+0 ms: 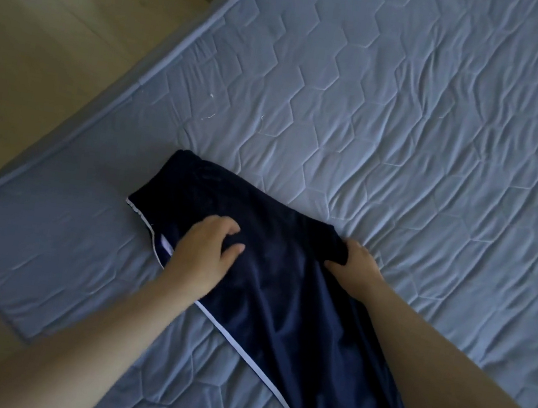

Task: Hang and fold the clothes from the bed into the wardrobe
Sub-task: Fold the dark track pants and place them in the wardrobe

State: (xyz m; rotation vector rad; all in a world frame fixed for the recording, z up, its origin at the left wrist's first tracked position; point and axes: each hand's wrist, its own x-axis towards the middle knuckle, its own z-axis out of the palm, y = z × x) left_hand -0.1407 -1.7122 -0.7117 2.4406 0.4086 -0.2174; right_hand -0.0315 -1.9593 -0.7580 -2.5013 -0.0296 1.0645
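On blue quilted bed (410, 120): navy white-piped garment (284, 282); left hand (202, 249) rests atop, fingers loosely bent; right hand (355, 268) grips its edge.

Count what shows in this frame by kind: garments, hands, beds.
Garments: 1, the navy garment with a white side stripe.
Hands: 2, the left hand and the right hand, both on the garment.
Beds: 1, the bed with a blue quilted cover.
Total: 4.
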